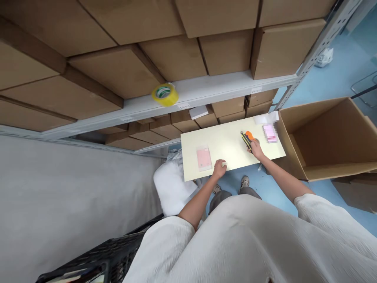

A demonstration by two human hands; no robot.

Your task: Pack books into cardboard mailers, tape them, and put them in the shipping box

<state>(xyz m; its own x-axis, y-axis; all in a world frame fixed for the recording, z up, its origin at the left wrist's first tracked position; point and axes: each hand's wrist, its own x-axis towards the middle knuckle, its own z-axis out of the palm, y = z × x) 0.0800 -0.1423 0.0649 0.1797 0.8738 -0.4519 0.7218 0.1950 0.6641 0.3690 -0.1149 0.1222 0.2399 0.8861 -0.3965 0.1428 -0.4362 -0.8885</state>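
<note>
My right hand (255, 151) is closed around a black and yellow utility knife (246, 141) above the right half of a pale tabletop (229, 137). Just beyond its fingers, an orange object (250, 135) lies beside the knife; it looks like part of a tape dispenser, partly hidden. My left hand (219, 169) is at the table's near edge, fingers loosely curled with a gap to the thumb. To its left lies a flat pink packet (204, 158) in a clear sleeve. A pink and white item (270, 133), blurred out, rests at the table's right end.
A large open cardboard box (332, 137) stands against the table's right end. Behind the table, shelves (212, 88) hold many brown cartons (176, 59). Yellow tape (165, 94) sits on the shelf edge. A white bundle (173, 186) and black crate (118, 255) are at left.
</note>
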